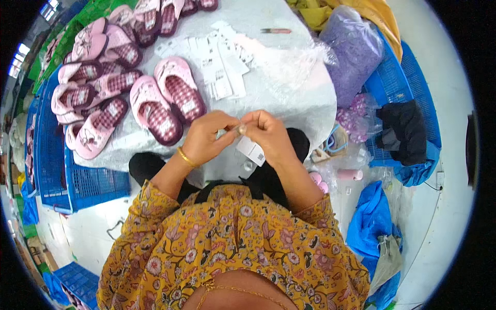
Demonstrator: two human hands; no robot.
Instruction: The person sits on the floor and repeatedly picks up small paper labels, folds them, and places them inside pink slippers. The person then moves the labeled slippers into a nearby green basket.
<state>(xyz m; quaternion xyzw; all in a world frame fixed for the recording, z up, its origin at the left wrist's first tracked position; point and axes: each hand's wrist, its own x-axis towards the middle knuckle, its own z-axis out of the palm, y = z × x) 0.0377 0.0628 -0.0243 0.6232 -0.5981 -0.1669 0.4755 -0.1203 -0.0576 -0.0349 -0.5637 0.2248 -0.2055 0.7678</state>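
My left hand [207, 135] and my right hand [268, 135] meet fingertip to fingertip at the near edge of the table [289, 108]. Both are closed in a pinch. A white paper tag [251, 151] with dark print hangs below my right fingers. Something small and pale sits between the fingertips, too small to make out. Just beyond my left hand lies a pair of pink slippers with dark red checked insoles, a left slipper [150, 108] and a right slipper [181, 88], toes pointing away from me.
More pink slippers [93, 93] crowd the left side. Several white tags [219, 67] and a small red-handled tool [276, 31] lie farther back. Blue crates [98, 186] stand at left. At right are a purple filled bag [351, 51], a black cloth [403, 129] and blue sheeting [369, 217].
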